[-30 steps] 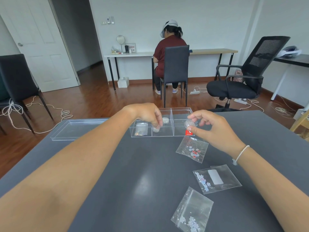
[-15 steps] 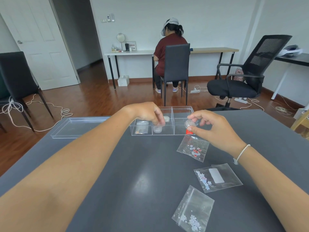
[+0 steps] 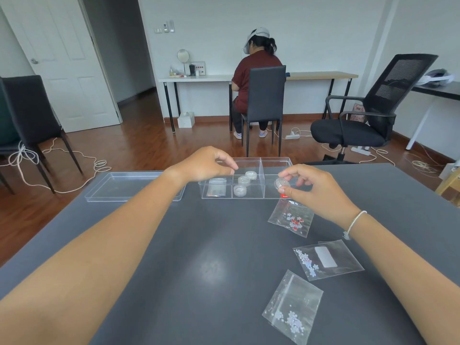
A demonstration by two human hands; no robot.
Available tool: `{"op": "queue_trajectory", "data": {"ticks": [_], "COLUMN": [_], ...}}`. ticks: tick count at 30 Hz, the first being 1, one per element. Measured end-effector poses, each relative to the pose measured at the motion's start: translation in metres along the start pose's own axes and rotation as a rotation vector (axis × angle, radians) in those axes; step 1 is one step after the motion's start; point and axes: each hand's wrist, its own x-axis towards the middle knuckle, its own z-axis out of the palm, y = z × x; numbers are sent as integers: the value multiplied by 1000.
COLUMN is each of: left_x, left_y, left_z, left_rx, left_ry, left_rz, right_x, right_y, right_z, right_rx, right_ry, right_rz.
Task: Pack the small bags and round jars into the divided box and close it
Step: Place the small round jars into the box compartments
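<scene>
A clear divided box (image 3: 263, 196) stands at the far middle of the grey table. Its middle compartment holds three round jars (image 3: 240, 190), and a small bag (image 3: 216, 191) lies in its left compartment. My left hand (image 3: 206, 164) hovers just above the left and middle compartments, fingers apart and empty. My right hand (image 3: 314, 187) pinches one round jar (image 3: 282, 183) over the box's right compartment. Three small bags lie on the table to the right: one with red and white bits (image 3: 291, 218), one with a white label (image 3: 327, 259), one nearest me (image 3: 293, 305).
The clear lid (image 3: 129, 186) lies flat left of the box. Beyond the table a person sits at a desk with their back to me, on a black chair (image 3: 265, 100). An office chair (image 3: 368, 113) stands at the right, and cables lie on the floor.
My left hand has let go of a jar in the middle compartment and lifted clear. My right hand still holds its jar in about the same place.
</scene>
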Motion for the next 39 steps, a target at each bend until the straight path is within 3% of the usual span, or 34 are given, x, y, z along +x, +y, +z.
{"op": "queue_trajectory", "data": {"ticks": [6, 14, 30, 39], "left_x": [-33, -59, -61, -60], "left_y": [-25, -48, -55, -55], "left_z": [-4, 12, 21, 22], "left_rx": [-21, -66, -26, -26], "left_ry": [243, 461, 516, 502], "left_rz": [63, -20, 52, 55], "right_x": [14, 58, 112, 115], "right_y": [-8, -24, -34, -30], "right_z": [4, 16, 33, 39], "right_rx": [-8, -58, -431, -449], "right_ry": [-8, -133, -705, -759], "right_rz": [5, 44, 262, 280]}}
